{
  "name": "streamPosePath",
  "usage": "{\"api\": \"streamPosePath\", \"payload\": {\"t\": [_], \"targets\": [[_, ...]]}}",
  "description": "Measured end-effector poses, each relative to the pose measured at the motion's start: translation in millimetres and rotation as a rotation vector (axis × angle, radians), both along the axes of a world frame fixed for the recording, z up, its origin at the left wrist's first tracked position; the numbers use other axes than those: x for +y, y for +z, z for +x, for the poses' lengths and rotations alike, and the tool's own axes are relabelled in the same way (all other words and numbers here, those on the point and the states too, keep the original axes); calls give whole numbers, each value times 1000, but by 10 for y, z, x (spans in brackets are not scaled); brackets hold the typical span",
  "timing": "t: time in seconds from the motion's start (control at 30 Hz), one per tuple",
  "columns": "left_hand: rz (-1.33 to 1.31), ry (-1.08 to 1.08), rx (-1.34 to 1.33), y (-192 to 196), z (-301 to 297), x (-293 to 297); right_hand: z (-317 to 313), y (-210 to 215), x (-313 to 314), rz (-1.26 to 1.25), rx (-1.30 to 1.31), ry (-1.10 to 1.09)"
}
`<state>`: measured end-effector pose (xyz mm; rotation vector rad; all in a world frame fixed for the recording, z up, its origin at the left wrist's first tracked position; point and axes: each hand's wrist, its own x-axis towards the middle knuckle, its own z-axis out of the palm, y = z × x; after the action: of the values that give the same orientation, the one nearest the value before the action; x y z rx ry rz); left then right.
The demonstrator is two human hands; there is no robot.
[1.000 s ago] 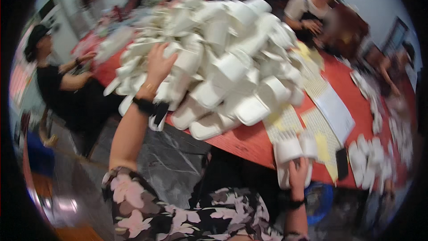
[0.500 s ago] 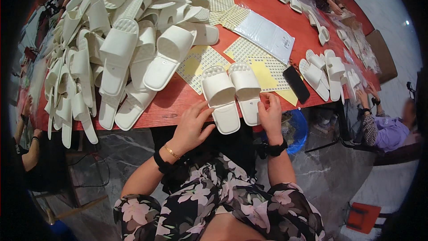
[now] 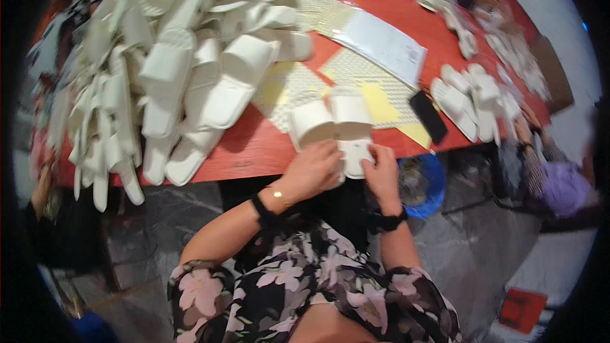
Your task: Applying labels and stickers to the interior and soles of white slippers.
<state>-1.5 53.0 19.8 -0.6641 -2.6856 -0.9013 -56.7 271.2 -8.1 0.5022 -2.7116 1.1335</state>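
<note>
In the frame's centre, the left hand [image 3: 311, 168] is lying across one white slipper [image 3: 312, 124], the right hand [image 3: 383, 171] touching a second slipper [image 3: 351, 111] (whether they're gripping, I cannot tell).

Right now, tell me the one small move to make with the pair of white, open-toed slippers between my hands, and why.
Probably nudge the pair of white, open-toed slippers slightly inward: their heel ends appear to project past the near edge of the red table, and the left hand and right hand are both at them.
</note>
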Motion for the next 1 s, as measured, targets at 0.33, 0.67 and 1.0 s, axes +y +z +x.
{"api": "streamPosePath", "payload": {"t": [0.33, 0.67, 1.0], "targets": [[-110, 133, 141, -241, -198, 164, -292, 4, -41, 36, -9, 146], [-12, 153, 151, -377, -246, 120, -416, 142, -211, 35, -71, 174], [30, 147, 124, -422, -182, 165, -440, 29, -84, 184, -43, 237]]}}
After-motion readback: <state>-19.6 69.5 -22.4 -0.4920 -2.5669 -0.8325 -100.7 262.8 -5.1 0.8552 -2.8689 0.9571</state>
